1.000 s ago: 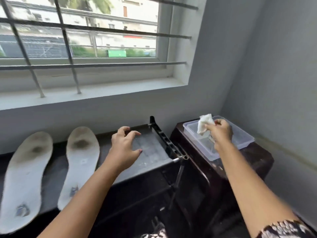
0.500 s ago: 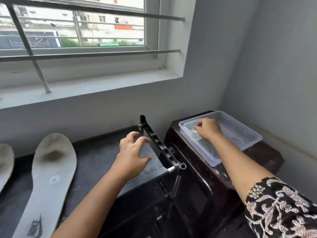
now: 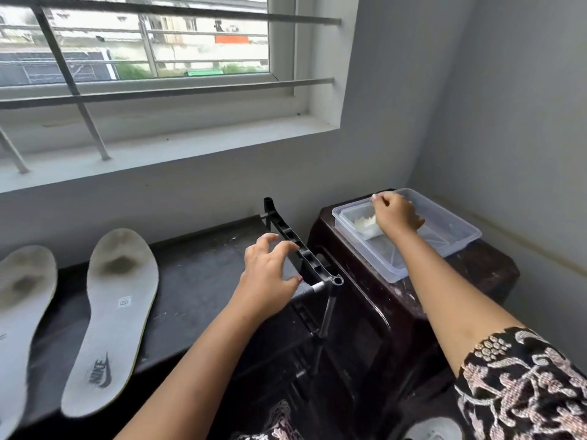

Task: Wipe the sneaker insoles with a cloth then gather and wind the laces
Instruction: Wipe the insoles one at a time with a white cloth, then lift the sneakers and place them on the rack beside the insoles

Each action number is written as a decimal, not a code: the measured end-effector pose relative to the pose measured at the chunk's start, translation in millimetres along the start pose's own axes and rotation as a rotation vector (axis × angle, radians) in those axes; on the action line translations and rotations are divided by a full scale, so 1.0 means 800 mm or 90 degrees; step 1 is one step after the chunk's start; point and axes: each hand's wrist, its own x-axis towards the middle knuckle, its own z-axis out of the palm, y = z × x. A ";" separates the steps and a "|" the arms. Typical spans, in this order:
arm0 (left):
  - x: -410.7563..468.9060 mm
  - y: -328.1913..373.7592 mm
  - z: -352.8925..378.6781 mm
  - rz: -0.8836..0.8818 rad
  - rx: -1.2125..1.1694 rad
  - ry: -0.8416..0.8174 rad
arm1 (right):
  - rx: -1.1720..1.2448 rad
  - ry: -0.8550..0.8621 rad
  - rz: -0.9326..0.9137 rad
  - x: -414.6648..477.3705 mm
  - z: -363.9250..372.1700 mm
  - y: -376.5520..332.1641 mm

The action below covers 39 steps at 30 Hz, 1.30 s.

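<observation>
Cloth, held up a second ago, is now down in clear tub far right under my right hand; fingers curled, grip can't tell. Left hand hovers empty, fingers apart. Insoles near left look unwiped, so probably wetting the cloth first

right sleeve: black, covered with pale floral print | forearms: are left bare | left hand: thumbnail is polished pink

Head-worn view (wide-angle), forward and downward
</observation>
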 end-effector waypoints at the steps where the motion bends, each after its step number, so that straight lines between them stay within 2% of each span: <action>1: -0.003 0.005 0.003 0.010 -0.010 0.002 | 0.041 0.025 0.027 -0.007 0.000 0.000; 5: -0.003 0.023 0.015 0.048 -0.037 0.037 | 0.146 0.105 0.089 -0.039 0.015 0.005; 14: 0.028 0.048 0.060 0.132 0.058 0.017 | 0.224 0.245 0.079 -0.055 0.024 0.005; 20: 0.028 0.106 0.081 0.287 0.127 -0.009 | 0.193 0.533 0.047 -0.062 -0.032 0.062; 23: 0.014 0.141 0.105 0.354 0.111 -0.084 | 0.094 0.640 0.150 -0.095 -0.069 0.126; 25: -0.004 0.158 0.124 0.385 0.121 -0.142 | 0.037 0.645 0.238 -0.132 -0.081 0.166; 28: -0.039 0.175 0.165 0.420 0.127 -0.260 | -0.035 0.545 0.425 -0.201 -0.095 0.219; 32: -0.077 0.169 0.220 0.430 0.213 -0.475 | -0.078 0.298 0.692 -0.294 -0.090 0.257; 34: -0.088 0.160 0.244 0.418 0.295 -0.607 | -0.116 0.124 0.717 -0.337 -0.079 0.272; 36: -0.095 0.145 0.268 0.393 0.366 -0.695 | -0.169 -0.050 0.712 -0.377 -0.066 0.284; 39: -0.108 0.119 0.311 0.353 0.457 -0.789 | -0.186 -0.209 0.757 -0.422 -0.047 0.306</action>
